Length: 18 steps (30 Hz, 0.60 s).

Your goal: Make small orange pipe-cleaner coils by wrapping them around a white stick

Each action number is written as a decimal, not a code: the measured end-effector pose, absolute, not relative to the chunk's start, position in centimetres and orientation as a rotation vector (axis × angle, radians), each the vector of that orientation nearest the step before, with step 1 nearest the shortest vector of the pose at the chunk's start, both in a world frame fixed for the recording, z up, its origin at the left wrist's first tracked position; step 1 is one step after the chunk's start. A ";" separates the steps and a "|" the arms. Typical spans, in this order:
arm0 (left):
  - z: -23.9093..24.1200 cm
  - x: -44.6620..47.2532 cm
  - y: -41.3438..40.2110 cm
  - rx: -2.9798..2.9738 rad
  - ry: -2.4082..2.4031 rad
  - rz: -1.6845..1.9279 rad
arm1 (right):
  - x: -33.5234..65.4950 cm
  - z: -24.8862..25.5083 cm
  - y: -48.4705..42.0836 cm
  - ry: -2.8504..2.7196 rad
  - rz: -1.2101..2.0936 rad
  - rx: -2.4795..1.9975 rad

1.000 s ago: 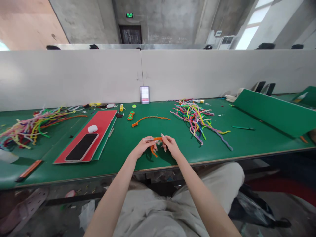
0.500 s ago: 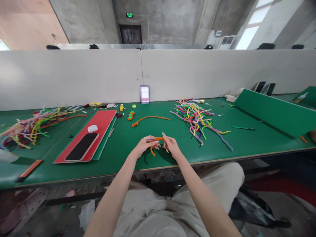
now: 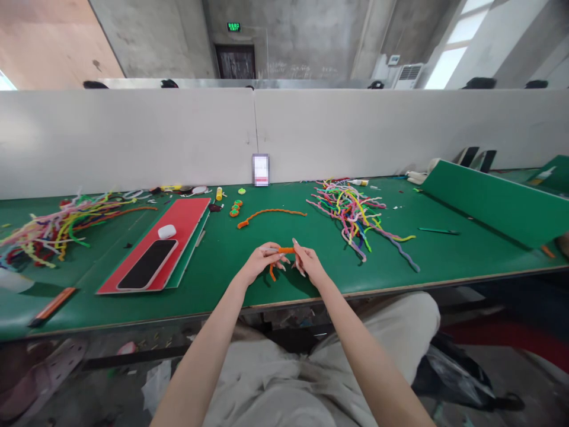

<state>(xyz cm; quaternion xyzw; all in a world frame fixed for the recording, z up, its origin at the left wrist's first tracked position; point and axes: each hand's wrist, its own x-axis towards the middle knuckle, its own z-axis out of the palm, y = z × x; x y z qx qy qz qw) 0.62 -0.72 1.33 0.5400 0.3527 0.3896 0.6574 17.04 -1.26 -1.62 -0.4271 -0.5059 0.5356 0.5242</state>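
Orange pipe cleaner: we hold it pinched between closed fingertips of left hand and right hand, nearer us than the propped phone; dangling end has swung leftward, suggesting twisting advances.

Daylight enters from the window at far right, its panes burnt to white. Light on the tabletop is moderate and even, with soft dark shadows beneath the left hand and right hand. A pale glare patch whitens the partition at far left. The near floor is dim and murky. The upright screen is pixelated; wide-lens distortion stretches both sides.
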 end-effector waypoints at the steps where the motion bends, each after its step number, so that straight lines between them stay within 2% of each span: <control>1: 1.3 0.6 -0.7 1.228 0.792 0.879 | 17.0 -1.6 -1.3 -1.213 1.285 -1.024; 18: 1.8 1.0 -0.1 1.168 0.771 0.912 | 17.1 0.1 -1.3 -1.238 1.326 -1.033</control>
